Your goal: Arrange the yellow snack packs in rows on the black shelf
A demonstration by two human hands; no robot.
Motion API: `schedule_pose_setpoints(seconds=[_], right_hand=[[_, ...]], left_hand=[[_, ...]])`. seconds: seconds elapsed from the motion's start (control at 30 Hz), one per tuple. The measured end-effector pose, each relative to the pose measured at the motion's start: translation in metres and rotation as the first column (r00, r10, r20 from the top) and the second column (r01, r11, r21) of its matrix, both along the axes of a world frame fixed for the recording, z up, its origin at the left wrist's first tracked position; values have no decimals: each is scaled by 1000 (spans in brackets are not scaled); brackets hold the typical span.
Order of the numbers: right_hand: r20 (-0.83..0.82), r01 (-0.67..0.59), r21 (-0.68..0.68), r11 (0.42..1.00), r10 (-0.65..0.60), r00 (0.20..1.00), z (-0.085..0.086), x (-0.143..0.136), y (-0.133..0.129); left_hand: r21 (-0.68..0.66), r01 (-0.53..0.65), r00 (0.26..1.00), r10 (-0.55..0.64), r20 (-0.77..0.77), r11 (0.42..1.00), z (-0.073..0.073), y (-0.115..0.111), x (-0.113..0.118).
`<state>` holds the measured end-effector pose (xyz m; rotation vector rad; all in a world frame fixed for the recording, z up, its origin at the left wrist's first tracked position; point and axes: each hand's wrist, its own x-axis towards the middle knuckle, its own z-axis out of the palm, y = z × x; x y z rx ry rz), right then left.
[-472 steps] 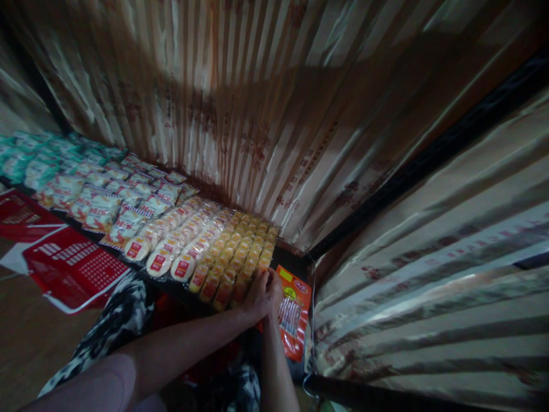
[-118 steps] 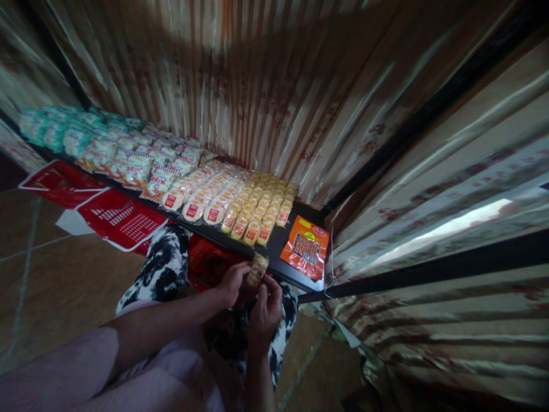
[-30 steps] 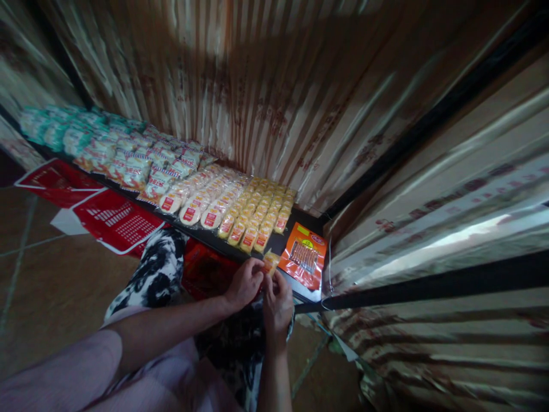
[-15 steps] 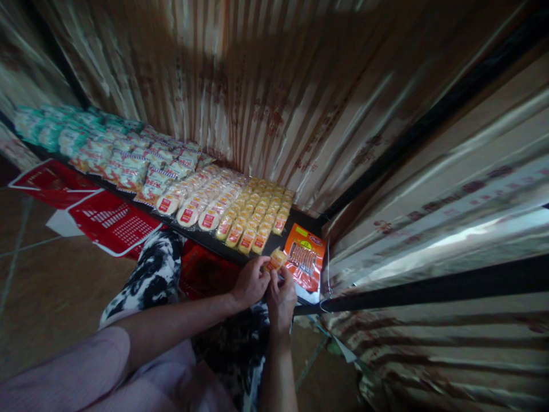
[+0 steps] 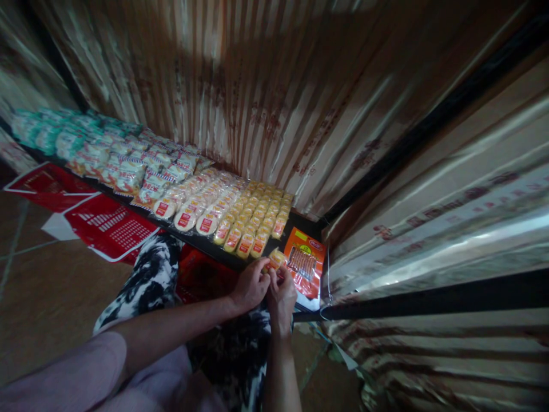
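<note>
Yellow packet (image 5: 276, 258) pinched between left fingers (image 5: 259, 268) and right fingers (image 5: 287, 279), orange pouch (image 5: 304, 264) nearby, logo (image 5: 315, 245) blurred

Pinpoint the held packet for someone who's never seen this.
Find the long black shelf along the pleated curtain. Near its right end, beside the orange pouch, are the left hand and right hand. They hold the small yellow packet, the only yellow one outside the rows.

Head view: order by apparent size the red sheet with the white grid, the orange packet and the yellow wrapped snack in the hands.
1. Red sheet with the white grid
2. Orange packet
3. Yellow wrapped snack, partly hidden
</note>
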<state>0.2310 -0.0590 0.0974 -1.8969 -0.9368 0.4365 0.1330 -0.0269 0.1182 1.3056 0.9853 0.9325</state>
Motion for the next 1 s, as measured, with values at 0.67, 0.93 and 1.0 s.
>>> schedule_pose_setpoints(seconds=[0.67, 0.93, 1.0], right_hand=[[168, 4, 27, 1000, -8, 986, 15, 30, 51], [177, -49, -37, 998, 55, 983, 4, 40, 70], [192, -57, -32, 998, 62, 979, -2, 44, 73]], left_hand=[[240, 80, 995, -61, -84, 967, 16, 20, 33], [295, 106, 979, -49, -196, 950, 8, 32, 42], [272, 116, 978, -63, -199, 955, 9, 34, 43]])
